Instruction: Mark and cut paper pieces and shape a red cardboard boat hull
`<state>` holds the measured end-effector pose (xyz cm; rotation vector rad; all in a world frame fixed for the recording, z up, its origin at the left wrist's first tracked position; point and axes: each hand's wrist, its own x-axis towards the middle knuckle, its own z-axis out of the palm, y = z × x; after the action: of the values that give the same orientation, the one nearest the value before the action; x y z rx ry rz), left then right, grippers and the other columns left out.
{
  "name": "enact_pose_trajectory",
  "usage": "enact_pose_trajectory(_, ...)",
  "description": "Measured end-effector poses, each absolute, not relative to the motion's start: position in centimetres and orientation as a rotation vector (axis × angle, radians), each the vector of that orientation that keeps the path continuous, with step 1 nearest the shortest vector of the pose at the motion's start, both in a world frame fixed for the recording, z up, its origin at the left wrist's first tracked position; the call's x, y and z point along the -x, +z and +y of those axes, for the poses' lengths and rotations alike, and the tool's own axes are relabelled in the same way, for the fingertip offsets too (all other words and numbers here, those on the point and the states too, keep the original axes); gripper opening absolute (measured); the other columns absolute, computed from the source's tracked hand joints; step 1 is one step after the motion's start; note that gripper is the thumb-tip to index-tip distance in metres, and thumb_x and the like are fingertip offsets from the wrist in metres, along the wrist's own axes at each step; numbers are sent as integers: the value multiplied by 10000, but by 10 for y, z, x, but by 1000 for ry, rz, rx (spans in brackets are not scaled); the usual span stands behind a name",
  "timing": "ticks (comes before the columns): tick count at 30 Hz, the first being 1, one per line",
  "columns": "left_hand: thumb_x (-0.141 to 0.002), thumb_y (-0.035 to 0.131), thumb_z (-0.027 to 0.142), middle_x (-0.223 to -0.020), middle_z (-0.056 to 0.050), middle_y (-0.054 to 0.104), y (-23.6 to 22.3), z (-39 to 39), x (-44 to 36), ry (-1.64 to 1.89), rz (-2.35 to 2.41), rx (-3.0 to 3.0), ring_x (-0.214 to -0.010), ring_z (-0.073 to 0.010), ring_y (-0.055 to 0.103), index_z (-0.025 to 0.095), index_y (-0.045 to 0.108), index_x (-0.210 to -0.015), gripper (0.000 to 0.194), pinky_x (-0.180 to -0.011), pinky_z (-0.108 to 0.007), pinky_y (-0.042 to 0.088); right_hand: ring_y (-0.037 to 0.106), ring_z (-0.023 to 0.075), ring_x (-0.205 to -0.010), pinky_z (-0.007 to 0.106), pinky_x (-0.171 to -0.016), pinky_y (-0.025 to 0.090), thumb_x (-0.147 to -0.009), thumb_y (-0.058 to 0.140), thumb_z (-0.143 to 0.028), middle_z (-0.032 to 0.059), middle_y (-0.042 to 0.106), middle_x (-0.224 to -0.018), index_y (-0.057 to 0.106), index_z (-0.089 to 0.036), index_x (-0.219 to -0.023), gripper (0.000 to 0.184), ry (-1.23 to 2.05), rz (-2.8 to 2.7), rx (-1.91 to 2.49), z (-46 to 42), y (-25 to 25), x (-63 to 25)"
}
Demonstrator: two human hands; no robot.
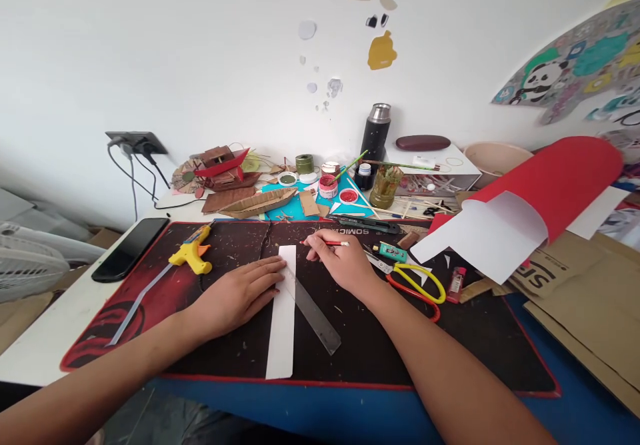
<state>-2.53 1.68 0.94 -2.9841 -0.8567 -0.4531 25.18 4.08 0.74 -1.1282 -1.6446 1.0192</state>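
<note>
A white paper strip (pixel 281 338) lies lengthwise on the dark mat, with a clear ruler (pixel 316 315) slanting across its upper part. My left hand (pixel 247 292) rests with its fingers stretched out over the strip and the ruler's upper end, pressing from above. Right of the strip's top, my right hand (pixel 343 258) grips a red pencil (pixel 330 242) between thumb and fingers. The pencil points left and stays a little apart from the strip. Beside my right wrist lie scissors (pixel 423 285) with yellow and red handles.
A yellow glue gun (pixel 193 252) and a black phone (pixel 131 248) lie at left. Behind are model boats (pixel 220 168), paint jars (pixel 328 185), a black thermos (pixel 376 132) and a utility knife (pixel 363 224). Rolled red paper (pixel 555 178) and cardboard (pixel 590 312) fill the right.
</note>
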Motion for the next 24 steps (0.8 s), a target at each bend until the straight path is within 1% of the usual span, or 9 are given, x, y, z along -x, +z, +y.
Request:
enact_pose_trajectory(2, -1138, 502, 299, -1458, -138, 727, 8, 16, 27, -492, -879, 2917, -1380, -284, 675, 194, 700, -1423, 363, -1133, -458, 601, 770, 197, -788, 306, -756, 538, -1099, 570, -470, 17, 812, -816, 767, -243, -932, 344, 1034, -1631, 1130, 40, 9, -251)
enact_pose_trajectory(4, -1121, 536, 299, -1397, -143, 742, 6, 12, 26, -502, -922, 2859, -1306, -307, 693, 229, 688, -1469, 386, -1091, -496, 606, 768, 193, -779, 303, -755, 542, -1100, 569, -471, 16, 807, -809, 767, -239, -931, 349, 1050, -1622, 1125, 38, 11, -250)
enact_pose_trajectory(6, -1110, 554, 301, -1343, -135, 754, 5, 9, 25, -464, -952, 2855, -1230, -302, 705, 258, 702, -1462, 384, -1050, -497, 607, 764, 192, -778, 304, -761, 549, -1103, 566, -479, 18, 802, -806, 766, -236, -919, 365, 1064, -1621, 1116, 37, 11, -249)
enact_pose_trajectory(9, -1114, 547, 310, -1342, -122, 760, 2, 7, 24, -434, -971, 2883, -1211, -285, 707, 267, 723, -1434, 367, -1036, -476, 597, 765, 197, -783, 310, -759, 565, -1102, 568, -511, 23, 798, -807, 765, -236, -921, 383, 1093, -1604, 1106, 36, 11, -249)
enact_pose_trajectory(12, -1119, 543, 307, -1385, -123, 759, -1, 7, 24, -480, -998, 2869, -1251, -283, 702, 241, 729, -1420, 360, -1053, -478, 580, 769, 202, -776, 314, -745, 584, -1091, 582, -562, 32, 800, -813, 774, -234, -958, 403, 1131, -1543, 1113, 37, 8, -250)
enact_pose_trajectory(15, -1120, 550, 318, -1443, -132, 739, -5, 7, 24, -498, -1044, 2857, -1339, -298, 673, 204, 707, -1445, 379, -1091, -494, 560, 773, 204, -762, 317, -740, 599, -1066, 604, -625, 41, 800, -811, 782, -222, -990, 448, 1174, -1470, 1128, 38, 7, -251)
enact_pose_trajectory(21, -1116, 551, 425, -1556, -166, 661, -7, 8, 23, -429, -1080, 2877, -1427, -340, 616, 173, 635, -1531, 493, -1134, -541, 548, 759, 189, -739, 298, -703, 593, -1032, 630, -686, 43, 792, -790, 786, -206, -982, 507, 1250, -1403, 1119, 37, 7, -247)
enact_pose_trajectory(24, -1109, 564, 459, -1580, -177, 637, -8, 8, 23, -432, -1080, 2891, -1464, -344, 591, 153, 617, -1537, 530, -1174, -545, 534, 760, 188, -737, 298, -688, 593, -1008, 652, -709, 47, 794, -795, 785, -204, -980, 523, 1293, -1362, 1108, 36, 6, -246)
